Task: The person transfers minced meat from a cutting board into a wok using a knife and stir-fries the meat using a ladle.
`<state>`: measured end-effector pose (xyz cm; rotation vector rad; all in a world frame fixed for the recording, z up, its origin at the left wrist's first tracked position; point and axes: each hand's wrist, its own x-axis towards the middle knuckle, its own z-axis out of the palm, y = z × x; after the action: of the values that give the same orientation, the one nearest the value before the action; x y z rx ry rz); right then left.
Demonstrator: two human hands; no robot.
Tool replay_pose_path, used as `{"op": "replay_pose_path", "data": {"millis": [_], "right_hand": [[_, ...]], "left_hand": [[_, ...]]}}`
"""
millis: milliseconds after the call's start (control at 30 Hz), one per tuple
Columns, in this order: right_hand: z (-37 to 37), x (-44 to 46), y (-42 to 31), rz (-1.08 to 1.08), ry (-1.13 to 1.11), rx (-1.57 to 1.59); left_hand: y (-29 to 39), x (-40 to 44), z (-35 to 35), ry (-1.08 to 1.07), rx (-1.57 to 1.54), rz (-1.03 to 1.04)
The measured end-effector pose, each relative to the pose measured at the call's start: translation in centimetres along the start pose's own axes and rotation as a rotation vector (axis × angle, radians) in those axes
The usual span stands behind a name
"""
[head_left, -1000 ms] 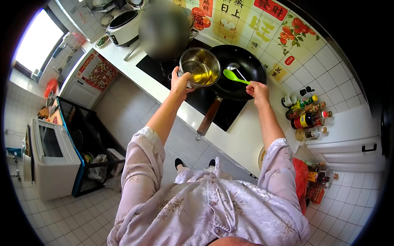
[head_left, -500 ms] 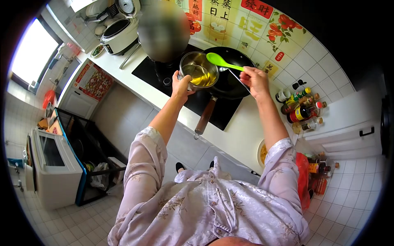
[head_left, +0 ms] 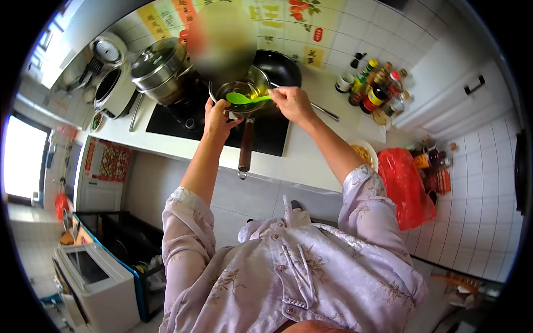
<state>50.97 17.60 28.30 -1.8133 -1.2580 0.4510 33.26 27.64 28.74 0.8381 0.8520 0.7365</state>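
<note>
Two bare hands work over a black cooktop [head_left: 165, 119] set in a white table [head_left: 304, 156]. The left hand [head_left: 217, 117] is curled firmly on the near-left side of a metal bowl [head_left: 217, 90], thumb at the rim. The bowl, with yellow liquid inside, overlaps the left part of a dark wok [head_left: 286, 67]; whether they touch cannot be told. A bright green spoon [head_left: 244, 100] extends over the bowl's near part, its handle closed in the fingers of the right hand [head_left: 292, 104].

If the left grip slips or the bowl tips, liquid could run over the cooktop or into the wok. A sideways knock of the spoon against the rim could cause a splash. The wok's wooden handle [head_left: 246, 144] points toward the person and seems to pass the near edge, where clothing could catch it.

Farther left stand a rice cooker [head_left: 115, 89] and a lidded steel pot [head_left: 159, 69], close to the bowl on that side. A blurred patch hides what lies behind the bowl. To the right, a long metal utensil handle [head_left: 326, 112] sticks out beside the right forearm and could be bumped. Next come a plate [head_left: 374, 157] of yellowish food partly behind that arm, bottles [head_left: 383, 91] at the far right, and a red plastic bag [head_left: 408, 191] nearer.
</note>
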Motion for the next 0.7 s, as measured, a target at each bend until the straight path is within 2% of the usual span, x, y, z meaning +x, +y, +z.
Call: {"op": "replay_pose_path", "data": {"millis": [67,100,200,267,333,700], "right_hand": [[-1.4,-0.1,0.7,-0.114,0.261,0.064],[-2.7,-0.1,0.9,-0.062,0.269,0.095],[-6.9,-0.8,0.6,0.283,0.08,0.301],[-9.2,-1.5,0.9,0.321,0.024,0.489],[-11.5,-2.1,2.0,0.378,-0.023,0.471],[-21.3,-8.7,6.5,0.561,0.234,0.551]], "left_hand": [[0.2,-0.5,1.6,-0.048,0.003,-0.026],[0.1,-0.6,2.3,-0.091,0.003,-0.034],[-0.2,-1.0,5.4,-0.185,0.022,-0.035],[-0.8,-1.1,7.6,-0.251,0.013,-0.065],[-1.6,-1.2,9.8,-0.313,0.033,-0.099],[-8.0,-2.1,21.8,-0.395,0.062,-0.274]]}}
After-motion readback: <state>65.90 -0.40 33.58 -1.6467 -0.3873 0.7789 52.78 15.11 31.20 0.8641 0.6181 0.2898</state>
